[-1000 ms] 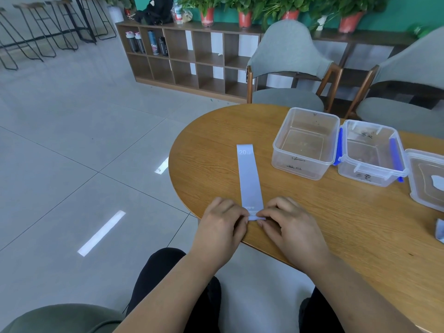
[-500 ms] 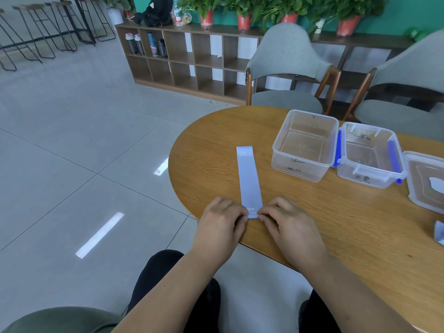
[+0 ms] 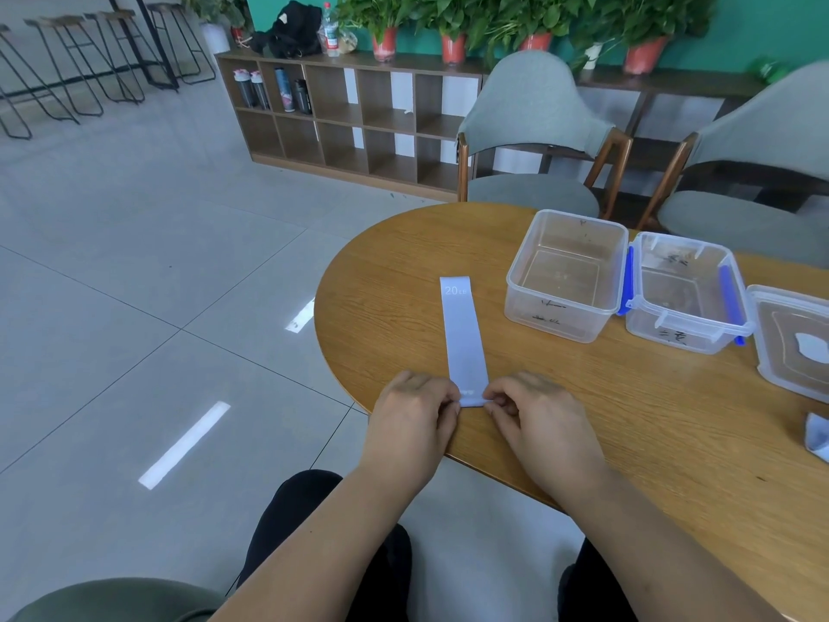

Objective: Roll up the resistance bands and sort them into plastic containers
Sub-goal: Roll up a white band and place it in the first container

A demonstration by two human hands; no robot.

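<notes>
A pale lilac resistance band marked "20 LB" lies flat on the round wooden table, running away from me. My left hand and my right hand pinch its near end from either side at the table's front edge. A small fold or roll sits at that end between my fingertips. Two clear plastic containers stand to the right: an open one and one with blue clips. Both look empty.
A clear lid lies at the right edge of the table. Another pale band piece peeks in at the far right. Two grey chairs stand behind the table, with a low wooden shelf along the wall.
My fingers have shifted slightly on the band's near end, with the small fold still between them. The band's far end stays in place.
</notes>
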